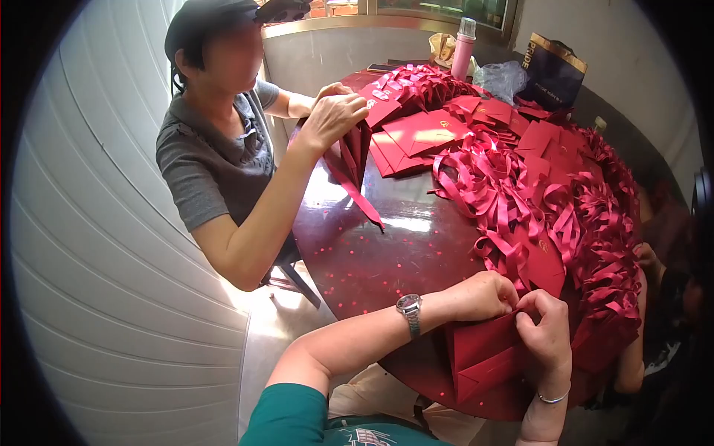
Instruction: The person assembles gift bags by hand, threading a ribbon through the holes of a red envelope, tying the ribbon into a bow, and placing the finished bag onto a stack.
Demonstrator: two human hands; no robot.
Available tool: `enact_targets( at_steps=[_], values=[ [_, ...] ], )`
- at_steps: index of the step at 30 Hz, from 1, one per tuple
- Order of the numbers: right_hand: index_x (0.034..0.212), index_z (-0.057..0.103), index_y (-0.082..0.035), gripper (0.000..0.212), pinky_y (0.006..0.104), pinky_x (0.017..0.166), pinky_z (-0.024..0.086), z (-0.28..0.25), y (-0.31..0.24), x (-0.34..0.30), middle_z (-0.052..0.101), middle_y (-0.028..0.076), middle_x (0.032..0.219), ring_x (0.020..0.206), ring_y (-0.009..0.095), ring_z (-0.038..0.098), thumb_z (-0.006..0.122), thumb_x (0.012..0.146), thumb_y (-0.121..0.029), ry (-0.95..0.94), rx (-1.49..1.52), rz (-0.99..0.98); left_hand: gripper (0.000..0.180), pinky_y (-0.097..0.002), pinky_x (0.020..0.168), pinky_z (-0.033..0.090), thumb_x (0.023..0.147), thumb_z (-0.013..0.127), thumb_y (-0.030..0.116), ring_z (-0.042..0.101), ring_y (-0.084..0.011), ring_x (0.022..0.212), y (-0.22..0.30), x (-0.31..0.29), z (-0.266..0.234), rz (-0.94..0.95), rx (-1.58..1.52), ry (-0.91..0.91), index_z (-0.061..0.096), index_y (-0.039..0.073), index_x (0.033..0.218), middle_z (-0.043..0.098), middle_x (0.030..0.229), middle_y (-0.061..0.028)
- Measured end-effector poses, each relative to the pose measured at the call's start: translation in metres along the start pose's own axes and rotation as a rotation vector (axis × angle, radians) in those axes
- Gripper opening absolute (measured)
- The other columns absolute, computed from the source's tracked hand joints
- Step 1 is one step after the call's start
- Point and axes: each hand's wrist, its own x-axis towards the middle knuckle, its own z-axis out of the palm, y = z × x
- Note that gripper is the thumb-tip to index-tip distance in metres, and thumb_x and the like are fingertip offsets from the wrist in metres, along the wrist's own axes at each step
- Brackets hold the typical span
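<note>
A red paper gift bag (483,363) stands tilted at the table's near edge, its folded side toward me. My left hand (487,296), with a watch on the wrist, is closed on the bag's upper edge. Close beside it, my right hand (547,321) pinches the same edge with thumb and fingers. Whatever small part lies between the fingertips is hidden. Just beyond my hands lies another red bag (541,264), among loops of red ribbon (506,215).
Flat red bags (424,132) and ribbon heaps cover the dark round table (372,256). Across to the left, a co-worker (223,149) handles a red bag with ribbon (357,195). A pink bottle (462,56) and a dark carrier bag (554,74) stand behind. Another person's arm (632,364) shows at right.
</note>
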Motion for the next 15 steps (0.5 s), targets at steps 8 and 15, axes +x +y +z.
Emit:
enact_targets(
  at_steps=[8,15],
  values=[
    [0.084,0.064,-0.003,0.011,0.0340,0.060,0.051,0.012,0.006,0.008,0.065,0.013,0.075,0.065,0.026,0.065,0.062,0.073,-0.006,0.084,-0.092,-0.169,0.014,-0.0374,0.069,0.051,0.081,0.064,0.008,0.069,-0.0250,0.076,-0.004,-0.001,-0.006,0.137,0.188,0.069,0.067,0.000,0.092,0.065,0.080,-0.0209],
    [0.083,0.065,-0.004,0.014,0.0328,0.056,0.049,-0.004,0.018,0.007,0.064,0.010,0.070,0.059,0.022,0.062,0.061,0.070,-0.008,-0.040,-0.178,-0.131,0.006,-0.0439,0.068,0.051,0.079,0.061,0.002,0.064,-0.0396,0.079,-0.004,0.005,-0.013,0.144,0.396,0.226,0.065,0.000,0.083,0.064,0.078,-0.0216]
  ],
)
